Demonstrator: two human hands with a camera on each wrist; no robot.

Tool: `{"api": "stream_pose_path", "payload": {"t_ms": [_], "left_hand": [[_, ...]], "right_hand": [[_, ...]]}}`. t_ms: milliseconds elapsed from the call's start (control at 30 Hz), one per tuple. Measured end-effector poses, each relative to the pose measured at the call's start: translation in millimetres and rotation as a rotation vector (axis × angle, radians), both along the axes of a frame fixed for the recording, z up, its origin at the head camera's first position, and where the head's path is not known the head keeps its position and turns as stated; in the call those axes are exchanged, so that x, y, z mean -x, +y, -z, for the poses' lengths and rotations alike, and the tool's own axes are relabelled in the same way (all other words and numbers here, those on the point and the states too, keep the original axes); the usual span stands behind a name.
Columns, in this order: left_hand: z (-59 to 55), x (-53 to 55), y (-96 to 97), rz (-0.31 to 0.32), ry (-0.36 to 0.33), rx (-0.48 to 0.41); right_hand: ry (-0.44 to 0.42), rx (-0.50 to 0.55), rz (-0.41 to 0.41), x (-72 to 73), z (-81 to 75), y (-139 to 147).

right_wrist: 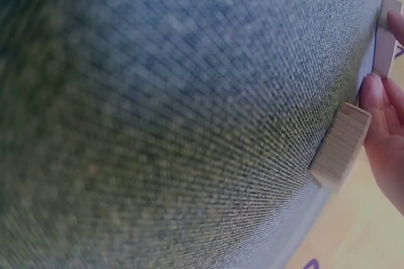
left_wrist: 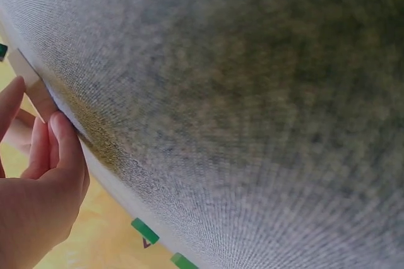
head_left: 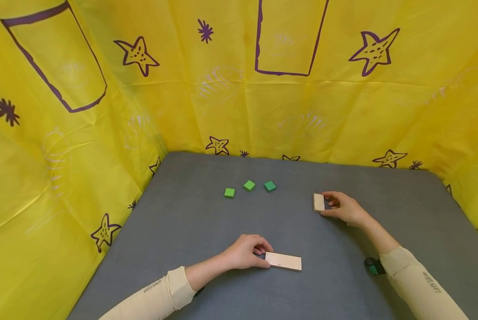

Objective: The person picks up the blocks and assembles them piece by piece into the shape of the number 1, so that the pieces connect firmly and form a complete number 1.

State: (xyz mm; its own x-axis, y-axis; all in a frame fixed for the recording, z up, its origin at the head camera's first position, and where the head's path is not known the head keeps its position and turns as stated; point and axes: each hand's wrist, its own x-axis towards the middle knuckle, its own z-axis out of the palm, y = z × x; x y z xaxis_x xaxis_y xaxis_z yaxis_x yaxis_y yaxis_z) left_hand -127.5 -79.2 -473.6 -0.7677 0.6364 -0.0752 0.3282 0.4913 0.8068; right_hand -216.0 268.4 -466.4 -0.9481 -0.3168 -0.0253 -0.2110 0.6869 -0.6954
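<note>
Yellow patterned cloth (head_left: 239, 111) fills top and sides of your frame; grey tabletop (head_left: 190, 222) spans middle and bottom. Your left hand (head_left: 244, 252), lower centre: fingers pinch left end of long wooden block (head_left: 284, 261). Your right hand (head_left: 344, 209), right of centre: fingers pinch right end of short wooden block (head_left: 318, 202). Three green blocks (head_left: 249, 186) near each other, just below frame centre, darkest one (head_left: 270, 186) rightmost.

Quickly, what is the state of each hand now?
Left hand: holding the long, flat, pale wooden block.
Right hand: holding the short, pale, rectangular wooden block.
</note>
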Motion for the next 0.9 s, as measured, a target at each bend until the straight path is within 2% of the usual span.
{"api": "stream_pose_path", "payload": {"t_ms": [333, 533, 900], "left_hand": [[-2.0, -0.1, 0.6, -0.016, -0.037, 0.002], [-0.6, 0.2, 0.6, -0.026, -0.04, -0.006], [-1.0, -0.7, 0.9, -0.031, -0.036, -0.011]], "right_hand": [[-0.017, 0.033, 0.019, -0.1, 2.7, 1.5], [-0.046, 0.052, 0.038, 1.1, 4.6, 1.4], [-0.029, 0.037, 0.056, -1.1, 3.6, -0.6]]}}
